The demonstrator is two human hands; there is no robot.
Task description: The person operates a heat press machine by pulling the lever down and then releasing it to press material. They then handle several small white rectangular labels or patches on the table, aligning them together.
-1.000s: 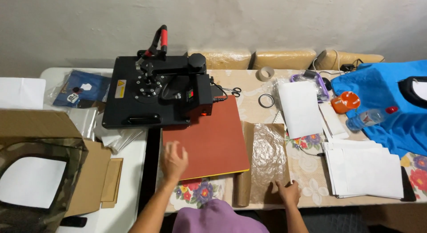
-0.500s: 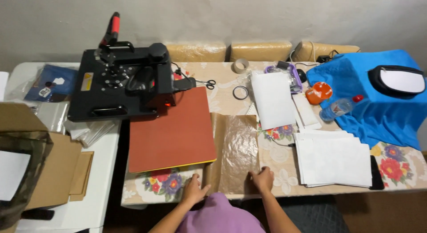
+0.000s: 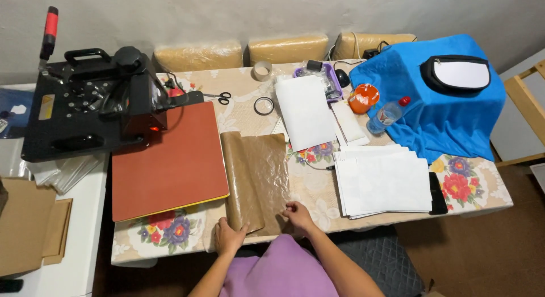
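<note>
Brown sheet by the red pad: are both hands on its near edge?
Yes, the left hand and the right hand both rest on the near edge of the brown sheet, beside the red pad.

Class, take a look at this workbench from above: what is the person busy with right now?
A person seated at the table has both hands on the near edge of a brown translucent sheet: the left hand at its near-left corner, the right hand at its near-right. The sheet lies flat beside the red pad of an open black heat press. A stack of white paper sits to the right, untouched.
</note>
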